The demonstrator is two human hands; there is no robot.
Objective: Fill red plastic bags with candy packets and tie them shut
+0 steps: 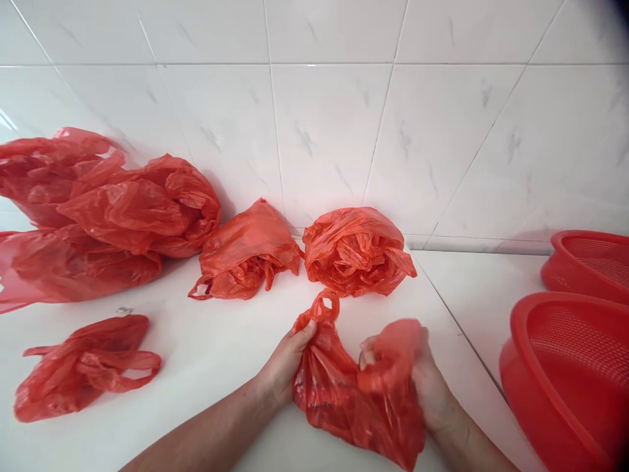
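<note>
A red plastic bag (339, 406) with loop handles hangs between my two hands above the white tabletop. My left hand (291, 357) is closed on its upper left side, thumb on top, just below one handle loop that sticks up. On the upper right side, my right hand (417, 367) grips the bag; part of the plastic covers its fingers, and this area is a little blurred. The bag looks crumpled and slack, and I cannot tell whether anything is inside. Just beyond it sits a bunched red bag (358, 252) against the tiled wall.
Another red bag (250, 249) rests by the wall, left of the bunched one. A heap of red bags (128, 210) fills the back left. A single red bag (88, 367) lies at the front left. Two red plastic baskets, a near one (525, 367) and a far one (565, 262), stand right.
</note>
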